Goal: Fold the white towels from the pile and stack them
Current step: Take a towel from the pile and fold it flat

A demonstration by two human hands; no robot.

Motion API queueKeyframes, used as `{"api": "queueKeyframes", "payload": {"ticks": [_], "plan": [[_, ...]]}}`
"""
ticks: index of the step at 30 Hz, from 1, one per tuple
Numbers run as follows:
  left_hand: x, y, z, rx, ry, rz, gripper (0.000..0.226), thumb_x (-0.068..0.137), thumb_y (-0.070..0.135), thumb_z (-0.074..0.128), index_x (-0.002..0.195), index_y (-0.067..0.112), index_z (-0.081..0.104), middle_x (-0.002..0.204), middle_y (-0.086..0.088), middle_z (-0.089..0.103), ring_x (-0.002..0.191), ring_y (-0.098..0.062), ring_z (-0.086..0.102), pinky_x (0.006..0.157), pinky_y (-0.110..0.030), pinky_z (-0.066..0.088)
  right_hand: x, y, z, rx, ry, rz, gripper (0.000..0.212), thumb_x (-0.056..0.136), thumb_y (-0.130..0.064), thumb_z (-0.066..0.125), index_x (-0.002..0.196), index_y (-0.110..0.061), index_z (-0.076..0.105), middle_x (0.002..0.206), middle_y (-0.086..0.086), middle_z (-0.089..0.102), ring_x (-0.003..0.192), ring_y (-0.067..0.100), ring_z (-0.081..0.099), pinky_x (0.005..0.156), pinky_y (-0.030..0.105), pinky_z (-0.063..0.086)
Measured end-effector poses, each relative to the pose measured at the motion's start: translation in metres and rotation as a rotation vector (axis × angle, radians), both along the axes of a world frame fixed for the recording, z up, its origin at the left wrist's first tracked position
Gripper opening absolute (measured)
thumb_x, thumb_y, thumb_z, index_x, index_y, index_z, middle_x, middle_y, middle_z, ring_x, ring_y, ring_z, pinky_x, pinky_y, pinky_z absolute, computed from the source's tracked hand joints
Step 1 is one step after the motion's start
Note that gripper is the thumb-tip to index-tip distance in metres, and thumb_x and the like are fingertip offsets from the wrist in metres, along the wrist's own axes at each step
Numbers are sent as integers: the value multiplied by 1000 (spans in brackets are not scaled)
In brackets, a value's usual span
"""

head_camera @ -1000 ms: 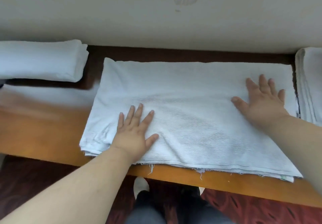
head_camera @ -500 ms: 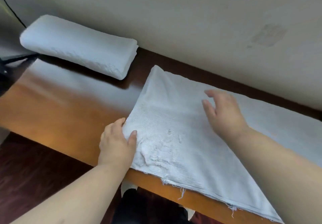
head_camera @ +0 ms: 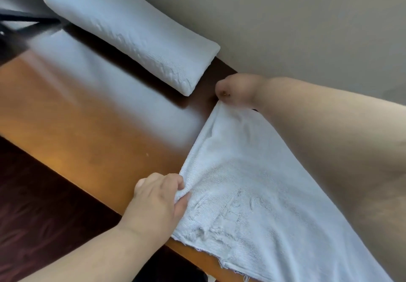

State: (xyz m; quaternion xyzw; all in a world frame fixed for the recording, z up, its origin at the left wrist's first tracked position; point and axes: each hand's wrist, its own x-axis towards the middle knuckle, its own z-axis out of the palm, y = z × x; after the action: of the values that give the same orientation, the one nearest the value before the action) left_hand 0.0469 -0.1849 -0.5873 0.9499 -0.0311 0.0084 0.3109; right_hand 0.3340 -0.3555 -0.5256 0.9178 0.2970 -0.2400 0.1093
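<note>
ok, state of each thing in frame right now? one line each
left hand: grip pinching the towel's near-left corner
right hand: fingers curled at the towel's far-left corner, grip itself hidden behind the hand
towel: half-folded, lying on the table, left edge bunched and drawn taut between the hands
folded towel: folded thick, resting on the table against the wall, untouched
table: glossy wood, carrying both towels

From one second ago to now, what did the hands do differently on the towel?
Both hands left off pressing flat. The left hand now pinches the towel's near left corner; the right hand has reached its far left corner. The folded towel stays by the wall.
</note>
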Motion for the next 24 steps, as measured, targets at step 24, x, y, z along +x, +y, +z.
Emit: {"api": "queueKeyframes", "payload": {"ticks": [24], "plan": [[5, 7, 39, -47, 578, 153, 26, 88, 47, 59, 90, 31, 38, 72, 8, 51, 54, -11, 50, 46, -26, 31, -23, 6, 15, 14, -32, -292, 40, 95, -14, 52, 134, -15, 59, 128, 11, 61, 114, 33, 58, 87, 36, 48]]}}
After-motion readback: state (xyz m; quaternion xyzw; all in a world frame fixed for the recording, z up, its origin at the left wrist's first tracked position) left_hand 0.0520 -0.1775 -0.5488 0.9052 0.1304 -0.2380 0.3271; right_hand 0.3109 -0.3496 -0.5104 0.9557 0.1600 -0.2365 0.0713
